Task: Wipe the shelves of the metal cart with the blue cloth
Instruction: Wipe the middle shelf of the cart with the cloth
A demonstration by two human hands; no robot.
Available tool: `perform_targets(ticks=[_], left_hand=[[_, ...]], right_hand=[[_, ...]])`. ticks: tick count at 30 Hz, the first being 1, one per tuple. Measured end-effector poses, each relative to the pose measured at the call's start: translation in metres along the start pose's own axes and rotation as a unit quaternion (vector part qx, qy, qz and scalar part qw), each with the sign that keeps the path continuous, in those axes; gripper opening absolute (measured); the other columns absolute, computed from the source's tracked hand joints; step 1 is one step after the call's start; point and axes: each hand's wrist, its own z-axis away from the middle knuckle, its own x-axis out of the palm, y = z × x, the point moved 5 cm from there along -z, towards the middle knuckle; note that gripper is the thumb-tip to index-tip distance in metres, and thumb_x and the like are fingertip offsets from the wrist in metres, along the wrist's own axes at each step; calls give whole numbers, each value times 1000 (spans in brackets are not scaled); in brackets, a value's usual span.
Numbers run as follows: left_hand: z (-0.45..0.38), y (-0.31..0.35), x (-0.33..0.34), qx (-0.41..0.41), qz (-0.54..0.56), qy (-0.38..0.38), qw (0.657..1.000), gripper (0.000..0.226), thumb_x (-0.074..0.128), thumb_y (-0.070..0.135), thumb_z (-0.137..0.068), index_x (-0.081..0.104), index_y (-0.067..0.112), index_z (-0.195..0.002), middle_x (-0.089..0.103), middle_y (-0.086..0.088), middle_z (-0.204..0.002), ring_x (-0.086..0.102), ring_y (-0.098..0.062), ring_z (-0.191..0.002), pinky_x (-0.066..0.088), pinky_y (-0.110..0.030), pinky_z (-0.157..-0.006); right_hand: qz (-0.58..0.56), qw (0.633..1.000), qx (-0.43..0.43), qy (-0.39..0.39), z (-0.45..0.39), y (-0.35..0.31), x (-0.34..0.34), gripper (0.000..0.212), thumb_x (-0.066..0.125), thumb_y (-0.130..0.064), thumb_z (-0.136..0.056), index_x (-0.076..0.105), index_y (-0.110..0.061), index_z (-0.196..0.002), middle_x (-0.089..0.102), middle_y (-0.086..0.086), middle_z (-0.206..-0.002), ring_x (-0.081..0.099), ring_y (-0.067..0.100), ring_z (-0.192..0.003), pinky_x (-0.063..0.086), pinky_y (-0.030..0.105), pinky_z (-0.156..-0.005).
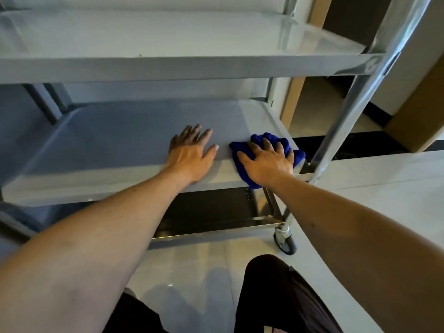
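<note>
The metal cart fills the view with three shelves: a top shelf (168, 39), a middle shelf (115, 135) and a dark bottom shelf (211, 210). My right hand (266, 162) presses the bunched blue cloth (269, 140) flat onto the middle shelf at its front right corner; part of the cloth hangs over the front rim. My left hand (192, 152) lies flat on the same shelf just left of the cloth, fingers spread, holding nothing.
A shiny upright post (355, 99) stands right of the cloth. A caster wheel (286, 241) sits on the pale tiled floor below. Brown cardboard boxes (418, 116) stand behind the cart at right. My dark-trousered knees (276, 296) are at the bottom.
</note>
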Motion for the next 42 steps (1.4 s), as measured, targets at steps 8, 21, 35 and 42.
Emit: perform_targets(ticks=[8, 21, 35, 42], left_hand=[[-18, 18, 15, -17, -5, 6, 1000, 63, 9, 64, -96, 6, 40, -154, 3, 4, -165, -3, -19, -151, 2, -49, -120], [-35, -28, -15, -70, -63, 62, 994, 58, 27, 55, -100, 23, 34, -154, 17, 1, -164, 8, -21, -151, 9, -47, -120], [-11, -142, -38, -130, -35, 99, 986, 69, 21, 58, -90, 33, 29, -151, 26, -4, -161, 16, -25, -149, 16, -47, -118], [26, -245, -45, -203, -57, 77, 974, 59, 25, 54, -100, 23, 31, -154, 18, -2, -164, 11, -24, -150, 12, -47, -120]], right_hand=[[12, 999, 10, -31, -43, 12, -10, 76, 11, -78, -92, 14, -43, -159, 7, 2, -170, -4, 40, -153, -9, 70, -115], [21, 999, -2, -33, -176, -16, -15, 70, 18, -72, -96, 28, -38, -156, 13, 4, -169, 4, 40, -153, 0, 65, -118], [42, 992, -110, -53, -194, -182, 16, 70, 15, -74, -95, 24, -42, -156, 12, 4, -169, 6, 39, -153, 4, 61, -119], [42, 982, -175, -61, -164, -325, 46, 68, 16, -73, -94, 28, -44, -155, 16, 4, -167, 9, 40, -152, 7, 62, -117]])
